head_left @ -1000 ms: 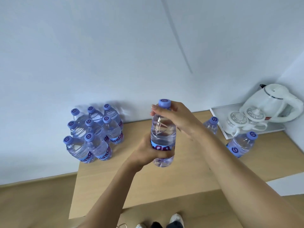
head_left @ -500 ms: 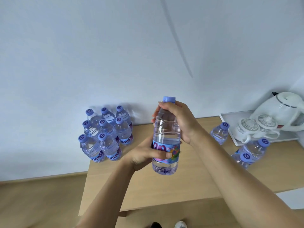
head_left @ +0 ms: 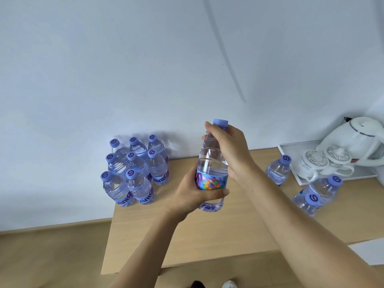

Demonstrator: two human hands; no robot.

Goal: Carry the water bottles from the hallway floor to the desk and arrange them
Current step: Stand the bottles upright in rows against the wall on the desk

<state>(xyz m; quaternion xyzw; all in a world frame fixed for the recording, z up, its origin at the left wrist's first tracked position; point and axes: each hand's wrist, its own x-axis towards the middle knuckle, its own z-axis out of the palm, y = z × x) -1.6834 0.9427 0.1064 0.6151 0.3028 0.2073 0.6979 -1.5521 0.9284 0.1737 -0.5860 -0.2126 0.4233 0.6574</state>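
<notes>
Since the earlier frame the clear plastic water bottle with the lilac cap [head_left: 212, 163] has turned in the grip, so its rainbow-coloured label now faces the camera, and it sits a little more upright. It is held in the air above the pale wooden counter [head_left: 207, 235], between the group of eight matching bottles [head_left: 135, 171] standing at the back left corner and three more bottles [head_left: 278, 171] near the white tray [head_left: 291, 150] with the white kettle [head_left: 361, 138] and two patterned cups [head_left: 324, 161]. The left hand [head_left: 193, 194] wraps the labelled lower body; the right hand [head_left: 228, 148] curls round the shoulder and neck just below the cap. The bottle looks full, so likely fairly heavy, with thin walls that would dent under a hard squeeze and a smooth, slippery label. The ribbed shoulder or the stiff neck seems the surest hold.
</notes>
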